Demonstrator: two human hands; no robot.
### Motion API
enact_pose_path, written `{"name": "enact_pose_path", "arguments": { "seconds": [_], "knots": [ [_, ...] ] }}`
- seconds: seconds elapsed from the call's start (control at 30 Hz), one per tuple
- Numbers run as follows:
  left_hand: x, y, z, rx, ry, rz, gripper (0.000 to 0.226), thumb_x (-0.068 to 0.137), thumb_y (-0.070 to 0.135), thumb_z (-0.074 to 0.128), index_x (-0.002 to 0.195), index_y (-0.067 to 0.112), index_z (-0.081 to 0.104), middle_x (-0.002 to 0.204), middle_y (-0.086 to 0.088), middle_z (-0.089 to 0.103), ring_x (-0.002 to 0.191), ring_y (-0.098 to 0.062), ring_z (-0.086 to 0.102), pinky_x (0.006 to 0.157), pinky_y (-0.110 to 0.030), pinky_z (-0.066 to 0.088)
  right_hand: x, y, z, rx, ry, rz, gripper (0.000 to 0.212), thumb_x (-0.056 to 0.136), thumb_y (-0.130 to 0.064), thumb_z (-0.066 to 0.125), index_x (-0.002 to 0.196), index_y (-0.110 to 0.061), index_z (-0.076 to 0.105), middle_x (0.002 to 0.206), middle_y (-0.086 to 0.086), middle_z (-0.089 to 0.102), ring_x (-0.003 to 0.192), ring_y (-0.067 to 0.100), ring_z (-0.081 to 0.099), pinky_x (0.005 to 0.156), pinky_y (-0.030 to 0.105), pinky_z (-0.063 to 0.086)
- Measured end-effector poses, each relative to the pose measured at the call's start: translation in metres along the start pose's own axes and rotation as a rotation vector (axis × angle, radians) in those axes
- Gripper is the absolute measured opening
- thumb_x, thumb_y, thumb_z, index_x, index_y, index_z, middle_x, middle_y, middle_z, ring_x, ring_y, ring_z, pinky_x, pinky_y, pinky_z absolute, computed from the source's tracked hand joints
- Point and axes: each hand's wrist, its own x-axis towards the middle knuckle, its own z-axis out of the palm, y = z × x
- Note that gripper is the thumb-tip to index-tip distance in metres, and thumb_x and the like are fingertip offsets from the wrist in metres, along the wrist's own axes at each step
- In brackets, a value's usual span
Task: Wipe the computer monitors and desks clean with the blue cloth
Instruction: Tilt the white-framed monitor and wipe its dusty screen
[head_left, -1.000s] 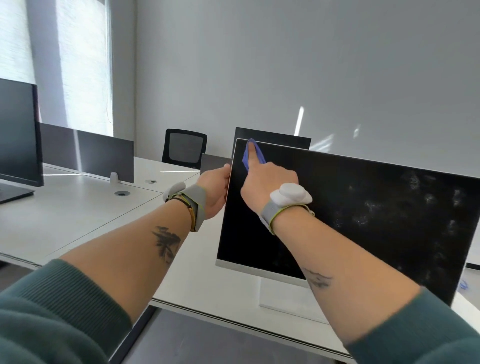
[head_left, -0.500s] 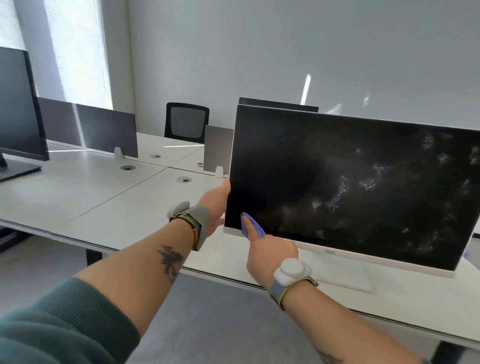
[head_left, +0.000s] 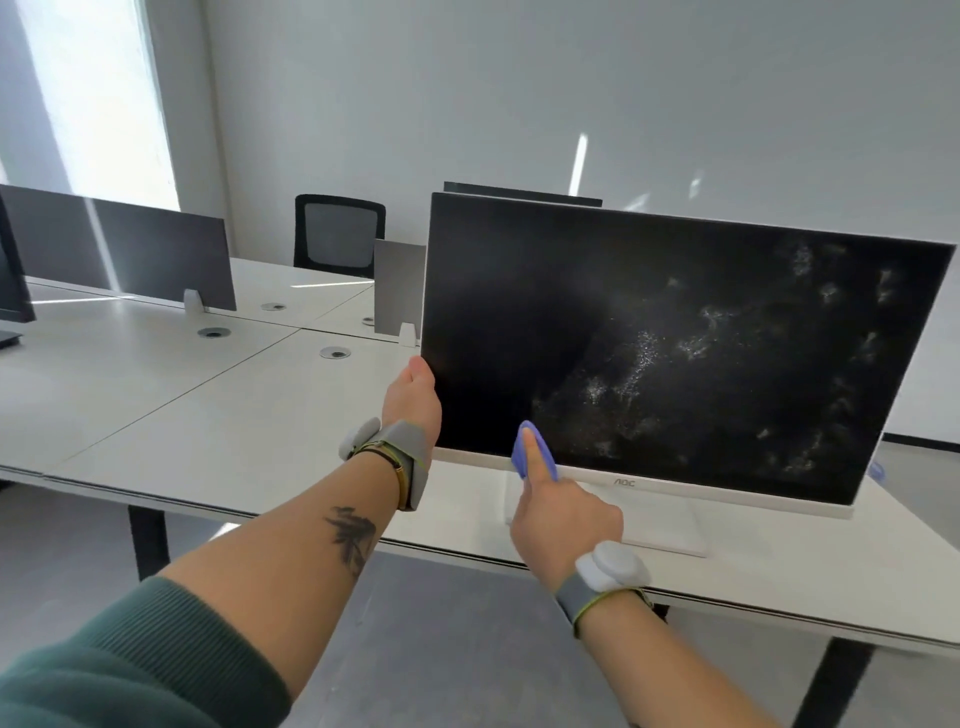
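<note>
A white-framed monitor (head_left: 675, 332) with a dark screen stands on a white desk (head_left: 208, 415). Its left part looks dark and even, while whitish smudges cover the middle and right. My left hand (head_left: 413, 397) grips the monitor's left edge low down. My right hand (head_left: 561, 514) holds the small blue cloth (head_left: 530, 449) against the screen's bottom edge, left of the logo, with a finger stretched out along the cloth.
Dark divider panels (head_left: 130, 249) stand on the desks at the left. A black office chair (head_left: 337, 234) sits behind them. Another monitor (head_left: 10, 291) shows at the far left edge, and one more behind the white one. Grey floor lies below the desk's front edge.
My right hand with the cloth ran from the screen's top left corner down to the bottom edge, then shifted a little right. My left hand kept its hold on the left edge.
</note>
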Motion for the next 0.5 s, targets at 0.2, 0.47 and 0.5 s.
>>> {"name": "enact_pose_path", "arguments": {
  "seconds": [0.2,0.47,0.5],
  "knots": [
    [0.003,-0.001,0.003,0.024,0.073,0.007,0.042,0.105,0.045,0.026,0.079,0.024,0.05,0.087,0.0,0.056,0.097,-0.026,0.054,0.095,-0.038,0.043,0.002,-0.029,0.034,-0.054,0.01,0.005,0.099,0.099,-0.033,0.047,0.143,-0.009,-0.038,0.116,0.009,0.068,0.059,0.018,0.053,0.048,0.025,0.018],
    [0.003,0.004,0.009,0.04,0.157,-0.007,0.043,0.107,0.04,0.028,0.073,0.021,0.048,0.083,-0.003,0.055,0.095,-0.026,0.055,0.087,-0.034,0.042,-0.003,-0.011,0.019,0.122,0.042,0.273,0.081,0.099,-0.029,0.037,0.151,-0.01,-0.021,0.1,0.005,0.068,0.075,0.021,0.061,0.067,0.031,0.043],
    [0.002,0.005,0.009,0.044,0.16,-0.008,0.043,0.107,0.04,0.028,0.073,0.02,0.047,0.084,-0.004,0.055,0.096,-0.027,0.056,0.088,-0.034,0.042,-0.001,-0.021,0.015,0.175,-0.004,0.277,0.077,0.097,-0.028,0.04,0.152,-0.014,-0.012,0.104,0.007,0.068,0.077,0.021,0.06,0.071,0.032,0.043]
  ]
}}
